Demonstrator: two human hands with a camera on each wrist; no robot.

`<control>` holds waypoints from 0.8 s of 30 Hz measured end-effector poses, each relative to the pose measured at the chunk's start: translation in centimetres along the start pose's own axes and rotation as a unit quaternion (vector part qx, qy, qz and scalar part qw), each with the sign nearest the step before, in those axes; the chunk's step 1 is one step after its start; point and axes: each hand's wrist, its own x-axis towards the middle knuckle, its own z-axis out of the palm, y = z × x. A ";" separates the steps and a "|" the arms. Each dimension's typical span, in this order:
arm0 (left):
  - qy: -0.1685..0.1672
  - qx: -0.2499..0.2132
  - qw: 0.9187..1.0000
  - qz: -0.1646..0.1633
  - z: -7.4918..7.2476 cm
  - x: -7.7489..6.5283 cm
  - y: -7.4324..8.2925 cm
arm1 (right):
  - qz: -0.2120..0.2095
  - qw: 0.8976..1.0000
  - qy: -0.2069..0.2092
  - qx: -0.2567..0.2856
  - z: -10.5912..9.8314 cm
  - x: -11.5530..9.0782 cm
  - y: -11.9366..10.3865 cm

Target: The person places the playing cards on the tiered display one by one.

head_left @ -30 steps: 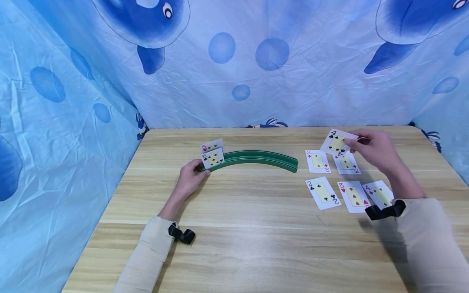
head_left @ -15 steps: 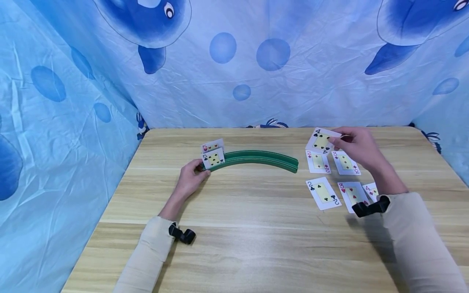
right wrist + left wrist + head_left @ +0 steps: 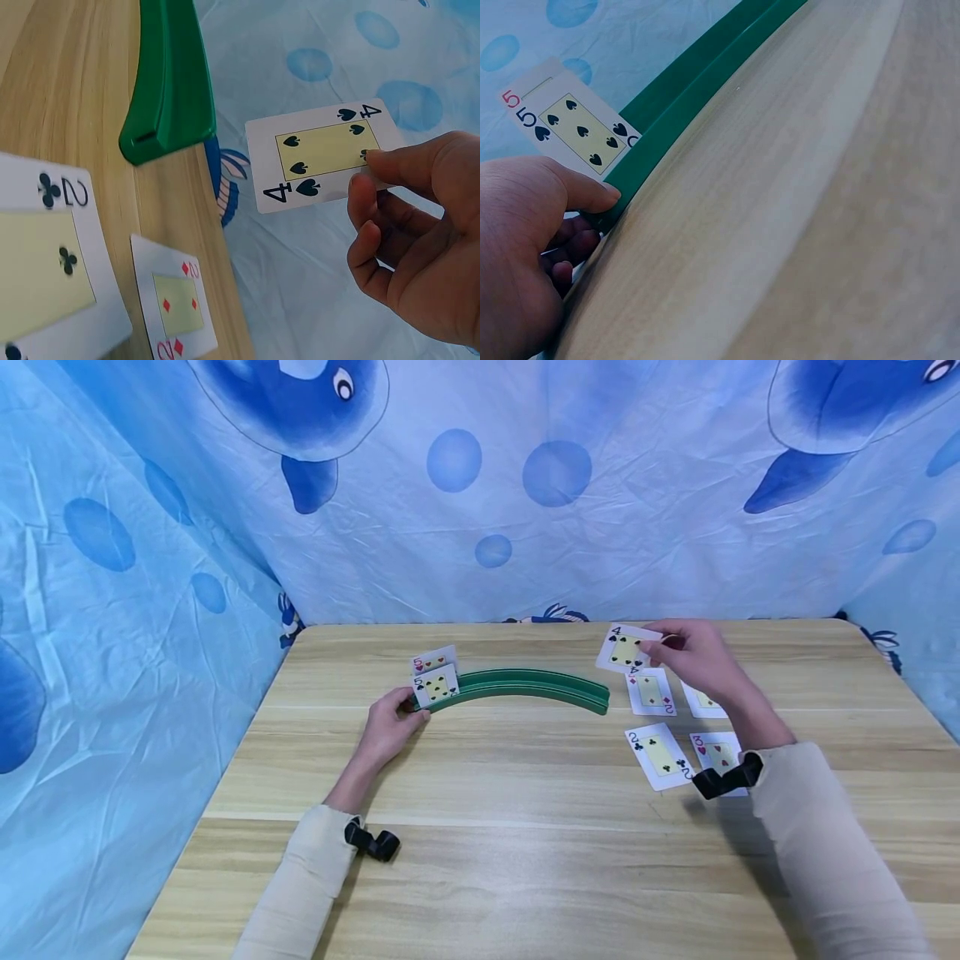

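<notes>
Pinched between thumb and fingers of my right hand [image 3: 693, 652] is a four of spades playing card [image 3: 319, 154], raised above the table near the right end of a curved green card holder [image 3: 532, 681]. My left hand [image 3: 390, 722] grips the holder's left end, its thumb pressed on the front wall in the left wrist view. Two cards stand in the holder's slots by that hand: a five of spades [image 3: 581, 127] in front and a five of hearts [image 3: 433, 658] behind, mostly hidden in the left wrist view.
Face up on the right lie a two of diamonds [image 3: 651, 693], a two of clubs [image 3: 660, 756], a three of hearts [image 3: 716, 752] and a three of diamonds [image 3: 703, 703], partly covered by the right arm. A blue dolphin-print curtain [image 3: 495, 585] hangs behind the wooden table [image 3: 510, 843].
My right hand has carried the four of spades leftward, from over the three of diamonds toward the holder. Its arm now hides the four of diamonds. The left hand stays put.
</notes>
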 end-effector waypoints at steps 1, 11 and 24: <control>0.000 -0.001 1.000 -0.001 0.0 0.0 0.0 | -0.001 1.000 -0.001 0.002 0.2 0.1 -0.2; 0.004 -0.008 1.000 -0.009 0.0 0.0 0.0 | -0.019 0.999 -0.017 0.027 1.9 1.3 -1.3; 0.004 -0.003 1.000 -0.004 0.0 0.0 0.1 | -0.020 0.998 -0.026 0.047 4.0 2.6 -2.4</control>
